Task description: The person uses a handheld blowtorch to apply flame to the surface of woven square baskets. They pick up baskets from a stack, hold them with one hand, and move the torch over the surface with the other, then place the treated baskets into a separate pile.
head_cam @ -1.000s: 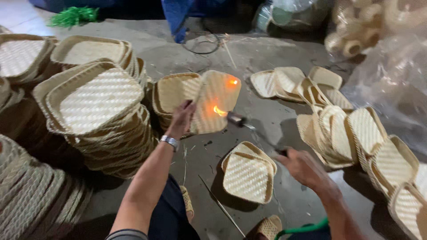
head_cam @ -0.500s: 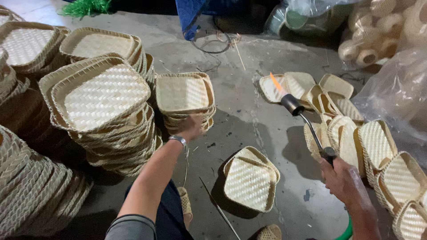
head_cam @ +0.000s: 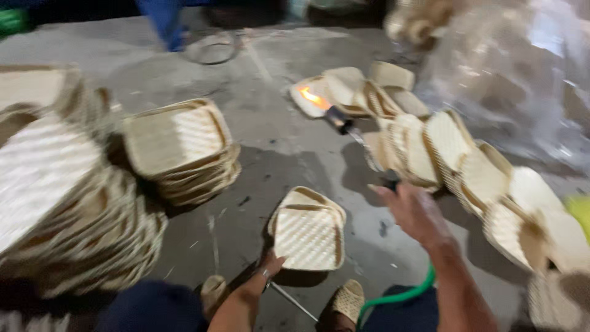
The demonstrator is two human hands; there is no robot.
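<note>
a bare grey concrete floor (head_cam: 270, 160), dim and stained, is crowded with woven bamboo trays. a tall stack (head_cam: 67, 203) of them rises at the left, a shorter stack (head_cam: 181, 150) stands just beyond it, and a loose row of trays (head_cam: 467, 166) leans on edge along the right, under a clear plastic bag (head_cam: 522, 80).

the right hand (head_cam: 415, 212) is clenched round the handle of a gas torch (head_cam: 353, 132), whose lit flame (head_cam: 313, 98) points away toward the far end of the row. a green hose (head_cam: 399, 295) trails back from under that arm. the left hand (head_cam: 267, 270) reaches down to the near edge of a small pair of trays (head_cam: 307, 230) lying flat on the floor between the knees; its fingers are blurred and partly hidden, so i cannot tell whether they have closed on the rim or only touch it.

these trays look light, thin and fairly stiff, yet dry and likely to scorch or crack. the bound rim looks the firmest place to take hold, pinched at one edge rather than pressed on the woven middle.
</note>
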